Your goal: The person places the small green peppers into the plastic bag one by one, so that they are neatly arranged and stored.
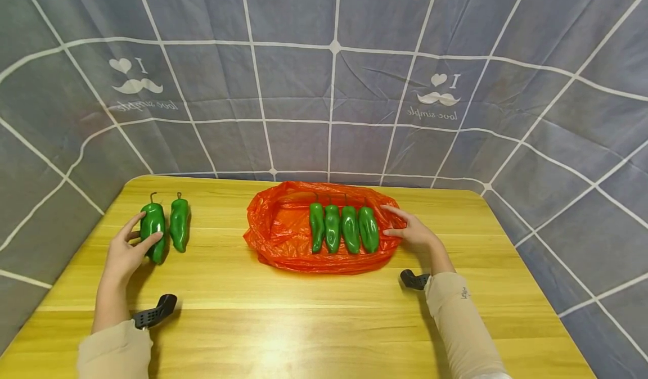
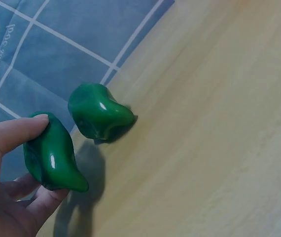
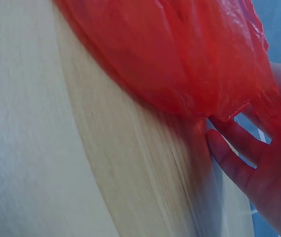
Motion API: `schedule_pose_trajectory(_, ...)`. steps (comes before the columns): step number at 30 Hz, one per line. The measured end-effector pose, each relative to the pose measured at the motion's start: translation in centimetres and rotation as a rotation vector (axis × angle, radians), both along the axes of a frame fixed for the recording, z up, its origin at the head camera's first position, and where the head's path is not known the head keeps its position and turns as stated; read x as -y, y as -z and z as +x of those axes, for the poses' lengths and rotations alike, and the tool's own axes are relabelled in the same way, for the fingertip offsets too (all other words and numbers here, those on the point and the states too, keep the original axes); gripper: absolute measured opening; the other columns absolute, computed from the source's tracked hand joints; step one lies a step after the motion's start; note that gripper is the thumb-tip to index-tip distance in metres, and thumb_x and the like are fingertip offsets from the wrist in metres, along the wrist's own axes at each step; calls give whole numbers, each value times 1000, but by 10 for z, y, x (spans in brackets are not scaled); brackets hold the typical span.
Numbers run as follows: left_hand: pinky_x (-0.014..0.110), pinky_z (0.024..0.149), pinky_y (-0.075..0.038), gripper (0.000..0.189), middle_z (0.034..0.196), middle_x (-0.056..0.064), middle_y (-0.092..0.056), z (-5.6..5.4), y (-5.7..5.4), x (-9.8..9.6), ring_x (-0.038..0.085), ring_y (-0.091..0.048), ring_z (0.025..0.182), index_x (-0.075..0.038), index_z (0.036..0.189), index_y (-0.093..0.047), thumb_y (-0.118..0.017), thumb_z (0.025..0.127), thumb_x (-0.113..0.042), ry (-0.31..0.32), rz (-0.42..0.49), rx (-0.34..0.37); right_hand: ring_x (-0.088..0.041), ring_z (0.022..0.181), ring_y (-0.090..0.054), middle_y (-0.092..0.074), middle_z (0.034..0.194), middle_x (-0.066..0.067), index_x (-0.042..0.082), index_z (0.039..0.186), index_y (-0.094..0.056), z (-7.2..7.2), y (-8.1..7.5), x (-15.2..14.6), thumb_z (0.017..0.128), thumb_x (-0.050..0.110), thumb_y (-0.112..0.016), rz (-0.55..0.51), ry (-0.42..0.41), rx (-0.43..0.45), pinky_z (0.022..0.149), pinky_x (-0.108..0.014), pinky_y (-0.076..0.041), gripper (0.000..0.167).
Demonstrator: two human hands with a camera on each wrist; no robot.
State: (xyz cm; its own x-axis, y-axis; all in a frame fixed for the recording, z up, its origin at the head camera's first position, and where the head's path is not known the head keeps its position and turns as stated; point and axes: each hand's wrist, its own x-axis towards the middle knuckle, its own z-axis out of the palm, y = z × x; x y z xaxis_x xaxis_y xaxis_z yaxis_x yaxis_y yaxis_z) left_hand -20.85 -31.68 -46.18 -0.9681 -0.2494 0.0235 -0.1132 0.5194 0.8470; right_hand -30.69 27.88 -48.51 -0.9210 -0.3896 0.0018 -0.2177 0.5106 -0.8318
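My left hand (image 1: pixel 125 251) holds a green pepper (image 1: pixel 153 227) over the left side of the table, thumb on one side and fingers on the other. In the left wrist view, the held pepper (image 2: pixel 54 155) is tilted, its tip toward lower right. Beside it sits another green pepper (image 1: pixel 179 223), apart from the hand. My right hand (image 1: pixel 417 234) holds the right edge of a crumpled red plastic bag (image 1: pixel 288 227), which is spread open. Inside the bag, several green peppers (image 1: pixel 349 228) lie in a row toward its right. Bag film partly covers the right fingers (image 3: pixel 231 155).
The wooden table (image 1: pixel 217 323) has a grey curtain (image 1: pixel 293 86) with white lines behind it and at both sides. Each wrist carries a black camera mount, the left mount (image 1: pixel 157 311) and the right mount (image 1: pixel 414 280).
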Motion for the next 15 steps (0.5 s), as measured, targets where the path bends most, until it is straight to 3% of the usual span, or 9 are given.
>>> schedule_pose_trajectory(2, 12, 55, -41, 72, 125, 40, -33, 1, -2, -2, 44, -43, 103, -12, 147, -15, -55, 91, -31, -11, 3, -13, -41, 131, -25, -30, 144, -19, 18, 140, -39, 1, 0, 0, 80, 17, -70, 0, -3, -4, 105, -56, -17, 67)
schedule_pose_trajectory(5, 10, 57, -41, 70, 123, 36, -37, 2, -6, -6, 18, -53, 88, -19, 147, -21, -59, 89, -30, -27, 18, -40, -41, 131, -26, -31, 144, -19, 19, 140, -40, 1, -1, 0, 80, 17, -70, -2, -7, -8, 105, -56, -17, 66)
schedule_pose_trajectory(9, 10, 59, -44, 68, 118, 26, -42, 3, -13, -14, -11, -47, 70, -26, 145, -29, -63, 86, -28, -30, 77, -73, -41, 131, -23, -29, 145, -20, 18, 140, -39, 1, -1, 0, 81, 17, -69, 0, -3, 0, 105, -57, -16, 66)
schedule_pose_trajectory(15, 16, 60, -48, 67, 103, 5, -47, 0, -19, -30, -7, -54, 69, -26, 143, -32, -66, 85, -24, 22, 104, -101, -42, 131, -23, -28, 144, -22, 16, 140, -38, 1, -2, 1, 81, 15, -69, 8, -4, -7, 104, -58, -17, 67)
